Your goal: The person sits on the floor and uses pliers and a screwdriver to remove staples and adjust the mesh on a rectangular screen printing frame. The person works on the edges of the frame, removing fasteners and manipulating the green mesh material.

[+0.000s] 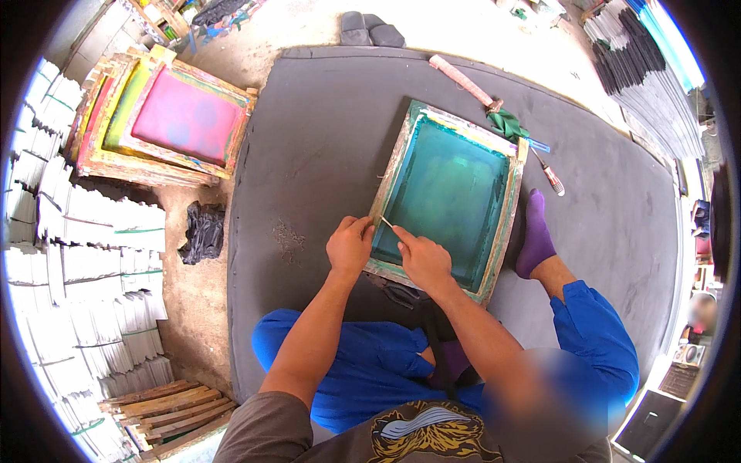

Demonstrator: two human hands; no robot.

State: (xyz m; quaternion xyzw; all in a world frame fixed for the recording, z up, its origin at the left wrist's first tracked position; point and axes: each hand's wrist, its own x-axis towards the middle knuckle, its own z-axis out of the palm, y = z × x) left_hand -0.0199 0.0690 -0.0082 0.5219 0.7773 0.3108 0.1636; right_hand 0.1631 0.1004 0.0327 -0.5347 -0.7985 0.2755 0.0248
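A wooden screen-printing frame (pixel 509 208) with teal mesh lies in front of me, tilted slightly. My right hand (pixel 426 262) is closed round a thin, pale-shafted tool (pixel 387 222), its handle hidden in my palm. The shaft points at the frame's left edge. At that same edge, the fingertips of my left hand (pixel 350 245) are pinched together; what they grip is hidden. Black handles (pixel 403 294), perhaps of pliers, show by the frame's near edge. A screwdriver (pixel 553 179) with a red and clear handle rests to the right of the frame.
The frame lies on a dark mat (pixel 324 131). Small scattered bits (pixel 289 241) lie left of it. A pink roll (pixel 461 79) and green cloth (pixel 505 123) lie beyond. Stacked colourful screen frames (pixel 189 116), a black plastic bag (pixel 203 231) and bundled white sheets (pixel 100 278) stand left.
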